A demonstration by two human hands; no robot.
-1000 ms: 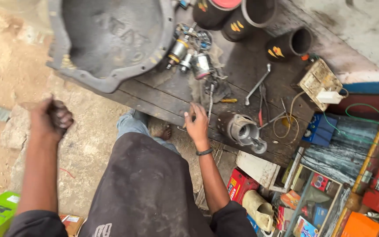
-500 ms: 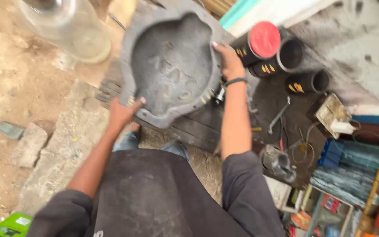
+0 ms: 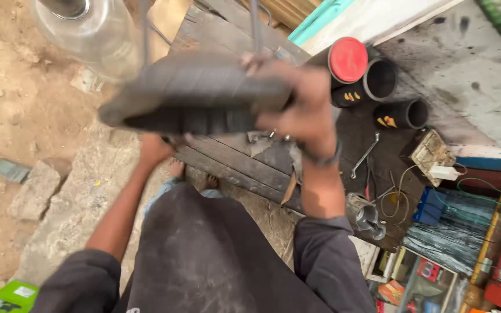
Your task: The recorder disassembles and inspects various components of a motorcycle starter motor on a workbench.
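- Head view: the right hand (image 3: 305,119) grips the right edge of a grey metal housing (image 3: 195,95), fingers wrapped over its rim.
- The left hand (image 3: 156,149) supports the housing from below; its fingers are hidden, so their state cannot be told.
- The housing is lifted off the wooden bench (image 3: 244,162), seen edge-on.
- Right of the right fingers lie black tubes (image 3: 381,78) and a wrench (image 3: 365,155).
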